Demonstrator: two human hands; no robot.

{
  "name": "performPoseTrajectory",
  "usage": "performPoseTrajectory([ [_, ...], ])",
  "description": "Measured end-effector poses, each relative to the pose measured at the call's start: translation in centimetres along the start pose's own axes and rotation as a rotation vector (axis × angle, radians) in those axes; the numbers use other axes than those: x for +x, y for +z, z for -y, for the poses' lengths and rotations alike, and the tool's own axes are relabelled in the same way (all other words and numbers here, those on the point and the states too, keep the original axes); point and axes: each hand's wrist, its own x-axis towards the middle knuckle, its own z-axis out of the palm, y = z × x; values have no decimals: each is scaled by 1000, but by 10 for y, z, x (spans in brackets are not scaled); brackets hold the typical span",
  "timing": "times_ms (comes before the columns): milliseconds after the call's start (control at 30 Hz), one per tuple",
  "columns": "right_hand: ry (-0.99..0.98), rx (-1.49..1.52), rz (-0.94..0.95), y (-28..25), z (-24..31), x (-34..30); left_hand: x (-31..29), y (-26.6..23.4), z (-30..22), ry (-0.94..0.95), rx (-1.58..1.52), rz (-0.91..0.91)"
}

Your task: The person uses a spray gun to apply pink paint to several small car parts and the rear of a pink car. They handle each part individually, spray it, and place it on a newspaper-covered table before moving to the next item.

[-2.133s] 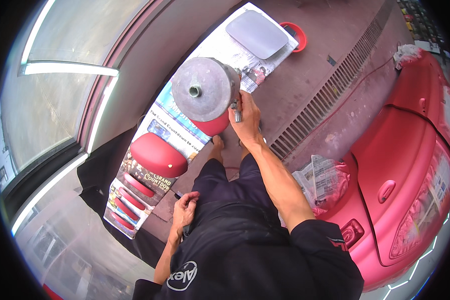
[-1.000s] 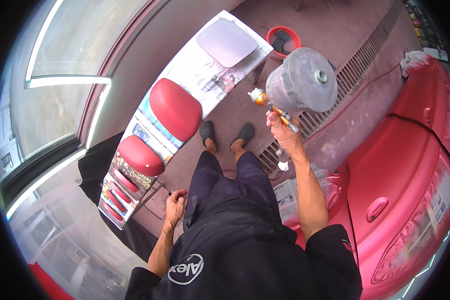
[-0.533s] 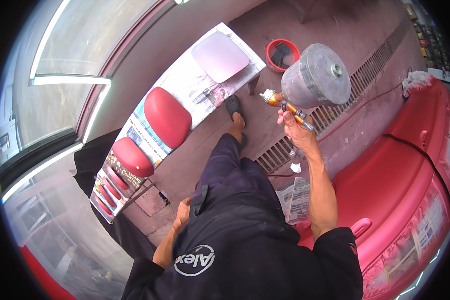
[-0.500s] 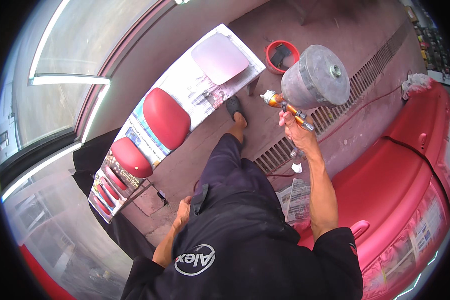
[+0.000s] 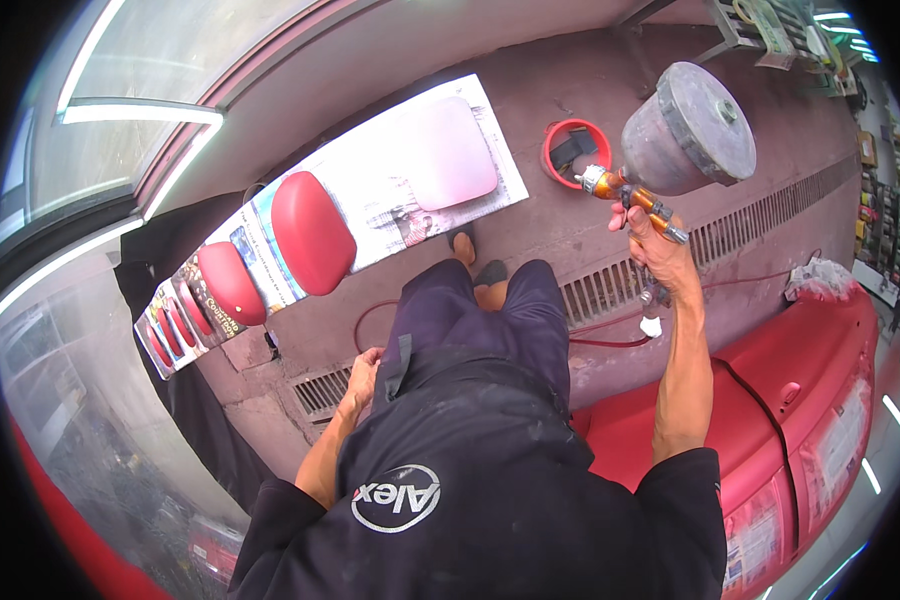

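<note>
My right hand (image 5: 660,245) is wrapped around the handle of a spray gun (image 5: 642,197) with an orange-gold body. A large grey lidded paint cup (image 5: 692,130) sits tilted on top of the gun, whose nozzle points left. At my left thigh hangs my left hand (image 5: 364,374); its fingers are largely hidden against the trousers. To the left, a paper-covered bench (image 5: 370,172) bears red painted panels, including a large rounded one (image 5: 312,233) and a smaller one (image 5: 230,283). A pale pinkish panel (image 5: 455,153) lies at the bench's far end.
A red-rimmed bucket (image 5: 576,152) with dark things inside stands on the floor beyond the bench. A floor grate (image 5: 780,205) and a red hose (image 5: 610,343) run past my legs. At right is a red car body (image 5: 670,410) with masked parts. Shelving (image 5: 890,200) lines the far right.
My body has turned and stepped, so the bench, bucket and car have shifted in view. My right hand, still gripping the spray gun, now appears farther right. My left hand remains by my thigh.
</note>
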Motion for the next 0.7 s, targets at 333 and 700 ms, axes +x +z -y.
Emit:
performPoseTrajectory([
  [333, -16, -335, 437, -67, 60, 128, -24, 144, 5, -4, -180, -350],
  [700, -225, -245, 651, -42, 52, 212, -106, 391, 42, -7, -202, -387],
])
